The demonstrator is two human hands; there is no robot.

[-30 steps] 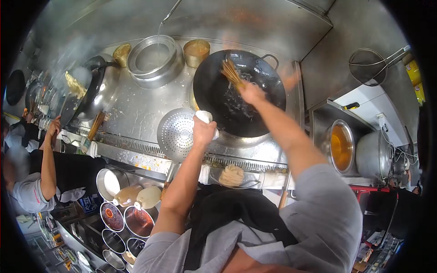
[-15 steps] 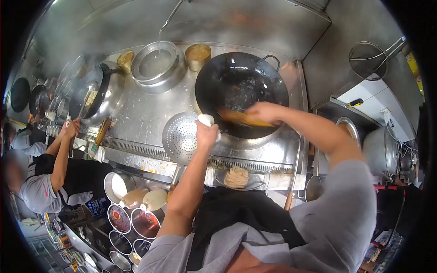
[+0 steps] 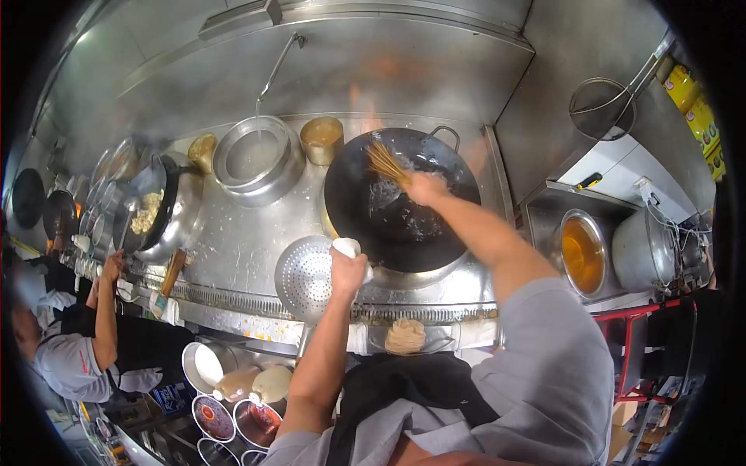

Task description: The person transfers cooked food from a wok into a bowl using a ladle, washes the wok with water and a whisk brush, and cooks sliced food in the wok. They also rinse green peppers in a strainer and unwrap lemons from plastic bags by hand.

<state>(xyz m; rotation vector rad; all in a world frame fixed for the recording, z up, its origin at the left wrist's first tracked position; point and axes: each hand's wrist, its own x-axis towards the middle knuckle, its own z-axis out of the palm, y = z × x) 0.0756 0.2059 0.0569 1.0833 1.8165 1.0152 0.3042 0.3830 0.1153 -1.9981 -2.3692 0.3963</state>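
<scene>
A bundled bamboo brush (image 3: 386, 162) is held in my right hand (image 3: 425, 189), its bristles against the upper left inside of a large black wok (image 3: 420, 237). Water glistens in the wok beside the bristles. My left hand (image 3: 349, 269) is closed round a folded white cloth (image 3: 346, 248) at the wok's lower left rim. Just left of that hand lies a round perforated strainer (image 3: 304, 278), its handle running down behind my forearm. A small bowl of folded beige cloth (image 3: 406, 336) sits below the wok.
A steel pot (image 3: 259, 161) stands under the tap, near a brass-coloured can (image 3: 322, 140). At left, a co-worker (image 3: 78, 361) works over another wok (image 3: 159, 206). Orange liquid fills a bowl (image 3: 583, 255) at right. Sauce containers (image 3: 213, 418) stand lower left; a wire skimmer (image 3: 603, 109) hangs upper right.
The brush in my right hand has swept from the wok's lower part to its upper left. My left hand still holds the cloth. The whole view has shifted, showing more of the back wall.
</scene>
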